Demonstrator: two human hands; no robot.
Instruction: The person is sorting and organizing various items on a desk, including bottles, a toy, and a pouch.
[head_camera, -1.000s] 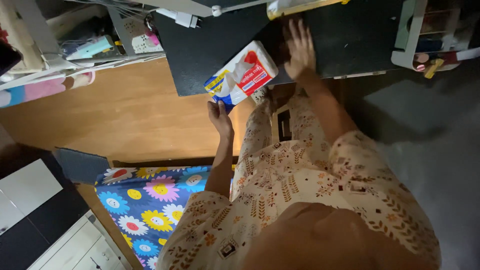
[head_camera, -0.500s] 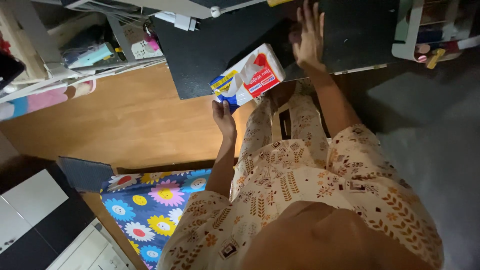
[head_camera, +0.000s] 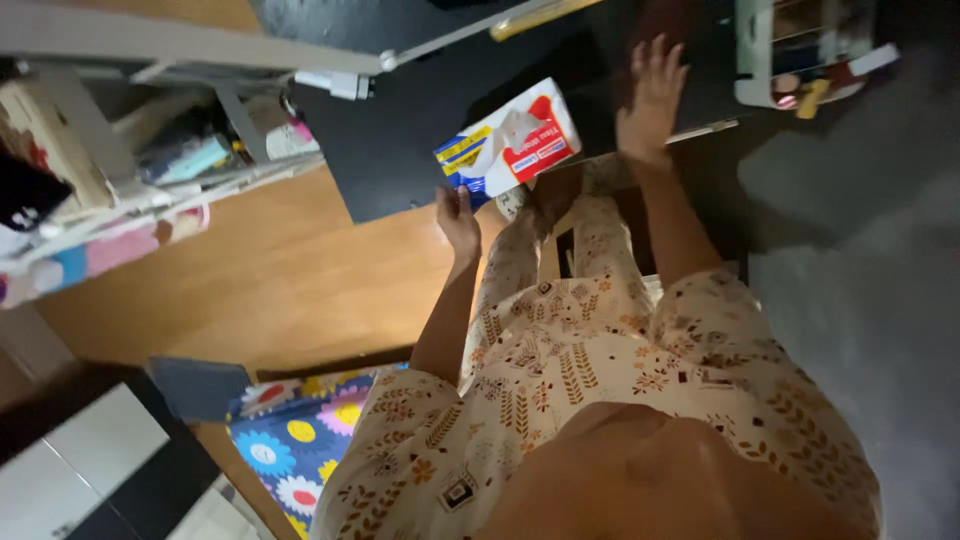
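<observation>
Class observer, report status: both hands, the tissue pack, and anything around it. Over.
Left hand grips tissue pack by its lower corner. Right hand flat, fingers spread, on black tabletop. Pack lies at the tabletop's edge. White rack stands apart.

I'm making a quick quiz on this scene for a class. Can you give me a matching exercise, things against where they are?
Things:
1. tissue pack
2. right hand
3. flowered cloth
4. white rack

Places:
a. flat on the black tabletop
b. top right corner
c. gripped at its end by the left hand
d. low down, at left

Pairs: 1-c, 2-a, 3-d, 4-b
</observation>
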